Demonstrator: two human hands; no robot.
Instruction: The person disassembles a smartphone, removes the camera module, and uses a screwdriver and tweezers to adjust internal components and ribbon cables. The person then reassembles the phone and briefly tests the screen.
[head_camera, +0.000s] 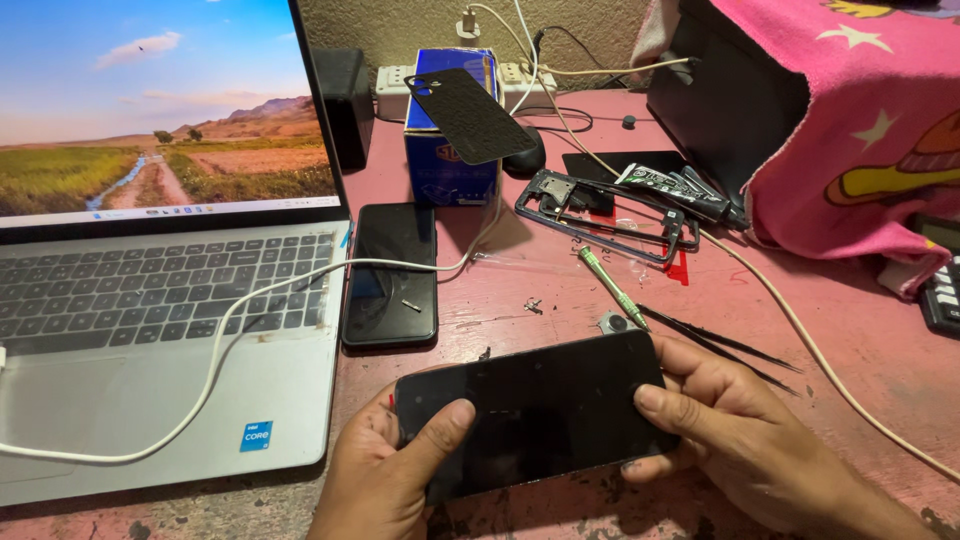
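Observation:
A black phone lies screen-up across the near edge of the pink table, held at both ends. My left hand grips its left end, thumb pressed on the glass. My right hand grips the right end, thumb resting on the screen's edge. Just beyond the phone lie a green-handled screwdriver, black tweezers and small loose screws.
An open silver laptop fills the left, a white cable across it. Beside it lies a second dark phone. Further back: a blue box with a black back cover, a phone frame, a pink cloth at right.

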